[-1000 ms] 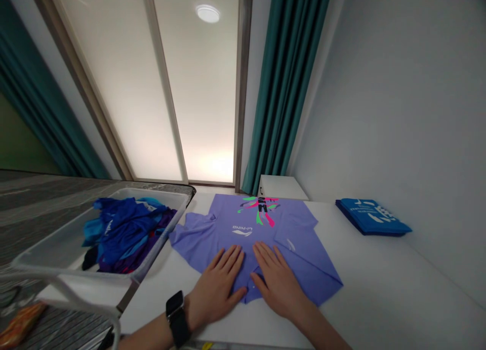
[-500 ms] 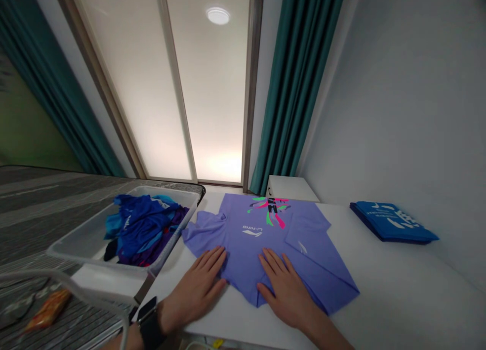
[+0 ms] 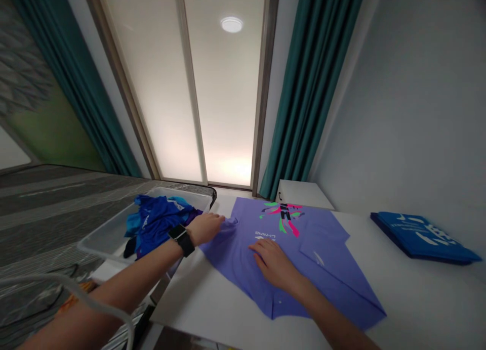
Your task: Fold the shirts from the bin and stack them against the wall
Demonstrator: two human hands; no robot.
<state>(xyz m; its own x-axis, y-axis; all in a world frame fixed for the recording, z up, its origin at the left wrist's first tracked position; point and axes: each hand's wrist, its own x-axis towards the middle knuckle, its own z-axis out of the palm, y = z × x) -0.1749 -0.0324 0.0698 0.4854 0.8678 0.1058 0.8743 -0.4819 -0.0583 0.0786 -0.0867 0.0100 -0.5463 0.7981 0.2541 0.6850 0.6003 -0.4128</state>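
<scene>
A purple T-shirt lies spread on the white table, with a pink, green and black print and white lettering. Its right side is folded over in a slanting flap. My left hand, with a black watch on the wrist, is closed on the sleeve at the shirt's left edge, and the cloth bunches there. On the middle of the shirt, just below the lettering, my right hand rests palm down with loosely bent fingers, holding nothing.
A clear plastic bin with crumpled blue and purple clothes stands at the left. At the right on the table lies a folded blue garment. A pale curved tube crosses the lower left.
My left hand has gone from lying flat on the shirt up and left to its sleeve, now gripped. My right hand has slid up towards the lettering. The view has shifted slightly left.
</scene>
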